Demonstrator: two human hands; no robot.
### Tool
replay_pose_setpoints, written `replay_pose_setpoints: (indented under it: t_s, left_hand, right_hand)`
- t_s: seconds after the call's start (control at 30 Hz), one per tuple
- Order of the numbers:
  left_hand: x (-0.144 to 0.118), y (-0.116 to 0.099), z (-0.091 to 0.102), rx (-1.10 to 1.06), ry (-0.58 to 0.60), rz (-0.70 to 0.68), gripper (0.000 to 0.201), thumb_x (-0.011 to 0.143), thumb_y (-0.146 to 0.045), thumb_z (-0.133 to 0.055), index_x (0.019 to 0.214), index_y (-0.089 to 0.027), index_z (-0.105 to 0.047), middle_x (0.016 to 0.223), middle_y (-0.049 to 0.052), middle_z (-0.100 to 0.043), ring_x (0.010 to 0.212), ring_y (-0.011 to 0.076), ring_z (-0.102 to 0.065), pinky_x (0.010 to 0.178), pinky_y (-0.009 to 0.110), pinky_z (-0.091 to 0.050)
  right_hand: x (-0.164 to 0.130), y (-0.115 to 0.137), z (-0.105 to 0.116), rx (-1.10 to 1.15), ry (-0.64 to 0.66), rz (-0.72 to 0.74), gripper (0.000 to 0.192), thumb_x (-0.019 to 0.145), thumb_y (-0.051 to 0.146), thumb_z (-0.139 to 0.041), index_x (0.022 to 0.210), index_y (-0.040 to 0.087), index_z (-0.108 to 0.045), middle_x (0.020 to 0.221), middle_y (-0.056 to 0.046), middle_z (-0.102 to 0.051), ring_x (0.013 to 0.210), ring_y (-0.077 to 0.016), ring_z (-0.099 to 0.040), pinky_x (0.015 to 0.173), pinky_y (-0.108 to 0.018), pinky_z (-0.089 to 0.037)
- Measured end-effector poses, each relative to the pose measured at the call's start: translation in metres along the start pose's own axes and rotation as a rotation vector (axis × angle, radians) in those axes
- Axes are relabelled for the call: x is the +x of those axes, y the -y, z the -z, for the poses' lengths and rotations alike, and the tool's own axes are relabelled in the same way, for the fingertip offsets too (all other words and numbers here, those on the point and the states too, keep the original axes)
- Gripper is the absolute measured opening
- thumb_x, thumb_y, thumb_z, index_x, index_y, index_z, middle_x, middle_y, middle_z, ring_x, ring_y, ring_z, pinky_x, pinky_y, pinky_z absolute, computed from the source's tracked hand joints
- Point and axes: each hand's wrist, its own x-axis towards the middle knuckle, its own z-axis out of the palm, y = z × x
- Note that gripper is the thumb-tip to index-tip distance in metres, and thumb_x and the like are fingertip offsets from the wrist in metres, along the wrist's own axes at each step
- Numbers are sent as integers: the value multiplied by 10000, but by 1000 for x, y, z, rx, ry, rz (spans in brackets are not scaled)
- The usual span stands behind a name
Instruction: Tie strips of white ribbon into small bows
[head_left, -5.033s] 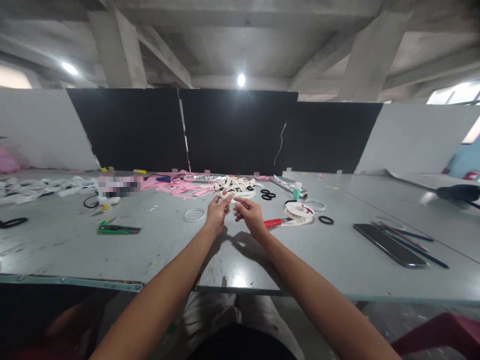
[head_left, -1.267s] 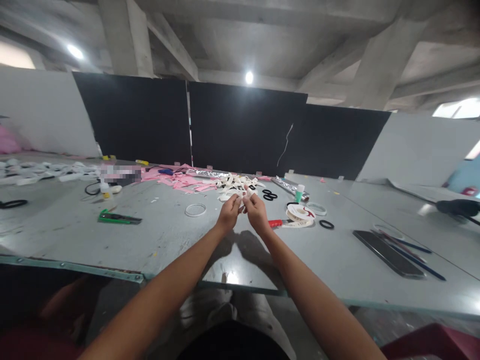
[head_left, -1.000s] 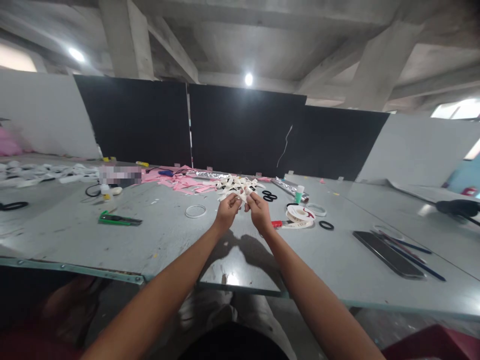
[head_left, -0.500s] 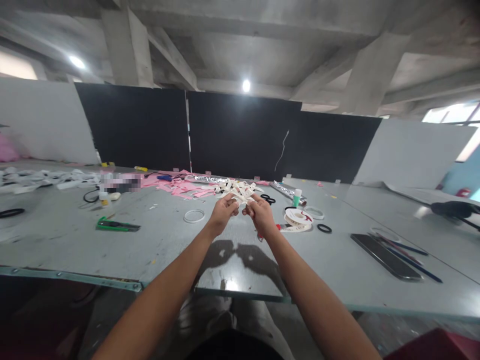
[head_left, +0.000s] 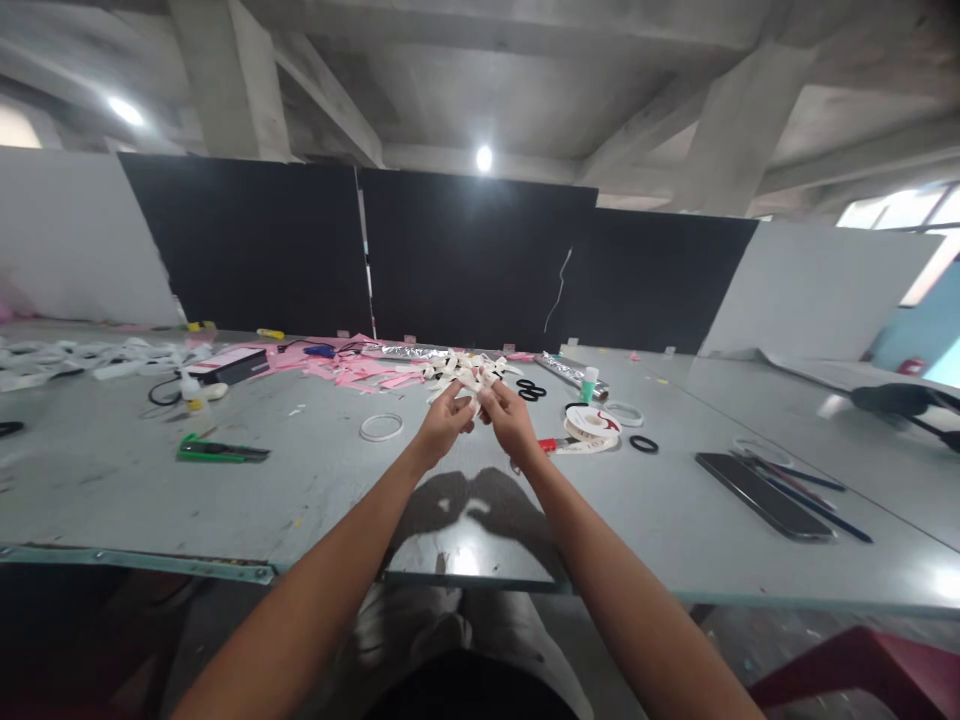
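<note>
Strip [head_left: 472, 380] half-hidden behind fingers [head_left: 452, 397]

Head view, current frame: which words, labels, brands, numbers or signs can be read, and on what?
No text can be read with certainty.
Ribbon spool: red marking, too blurred to read.
Loose printed ribbon: dark characters, too small and blurred to read.
White-capped green tube: no legible lettering.

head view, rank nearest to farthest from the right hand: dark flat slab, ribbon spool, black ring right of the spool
1. Ribbon spool, right of the right hand
2. Black ring, just past the spool
3. Dark flat slab, farthest right
</note>
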Motion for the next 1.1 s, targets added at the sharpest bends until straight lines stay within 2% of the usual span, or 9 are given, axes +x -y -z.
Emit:
replay_pose_setpoints:
  t_s: [0.13,0.27,0.4,0.53,0.63,0.77,0.9,0.97,1.1]
  left_hand:
    - [2,8,3,129,-25,6,537,726,-209,-581,1256,-186,-497,550,-83,-444,444,47,-332,462,179,-279]
    - [2,7,5,150,-104,14,412,756,-276,-588,1154,-169,-563,580,-60,-470,482,58,-387,458,178,-294]
    - [3,5,7,136,-126,-32,354,764,-383,-643,1025,-148,-599,620,-29,-525,519,68,-429,482,190,-335]
    - [4,4,6,1,-71,-15,405,744,-367,-690,1076,-157,-592,598,-45,-496,524,68,-430,515,196,-358]
    - [2,0,0,-145,-50,9,421,738,-332,-705,1107,-170,-585,624,-49,-504,530,60,-433,556,201,-389]
    - [-3,-8,-7,-294,-20,25,408,751,-276,-698,1131,-181,-584,681,-38,-539,555,52,-459,581,188,-414]
    - [-6,-12,-11,-440,-2,77,415,768,-191,-670,1171,-204,-576,785,-17,-598,566,34,-485,597,162,-431]
    - [-5,-11,-12,-538,-38,94,393,768,-145,-655,1152,-205,-591,741,-29,-583,554,27,-481,608,151,-439]
    - [-2,-8,-15,-705,-100,81,326,789,-80,-601,1094,-193,-618,634,-55,-506,527,14,-453,621,125,-438]
  right_hand:
    - [3,-5,5,-171,-62,12,295,823,412,-484,674,167,-552,565,30,-434,554,-107,-395,527,-230,-341]
    - [2,-5,3,-153,-15,33,256,795,370,-513,626,177,-501,544,32,-449,531,-102,-400,511,-231,-332]
    - [1,-3,0,4,20,-32,244,768,415,-563,718,177,-556,567,26,-518,506,-107,-447,487,-235,-364]
    - [2,4,-2,195,51,-103,260,728,390,-621,860,168,-601,565,37,-540,486,-108,-477,498,-242,-397]
    - [1,11,-5,340,84,-138,353,715,333,-636,1027,171,-597,553,57,-535,496,-108,-495,514,-236,-409]
    - [-3,18,-8,534,79,-198,521,693,256,-636,1204,214,-540,646,56,-590,516,-86,-491,514,-207,-411]
    - [-6,20,-7,708,89,-239,524,689,205,-632,1203,256,-546,762,46,-617,555,-70,-502,551,-191,-447]
    - [-7,21,-7,792,71,-253,511,690,182,-630,1187,272,-554,781,53,-602,567,-61,-497,576,-181,-467]
    - [-8,24,-9,921,47,-262,488,707,165,-611,1179,274,-557,588,92,-438,485,-64,-412,600,-186,-495]
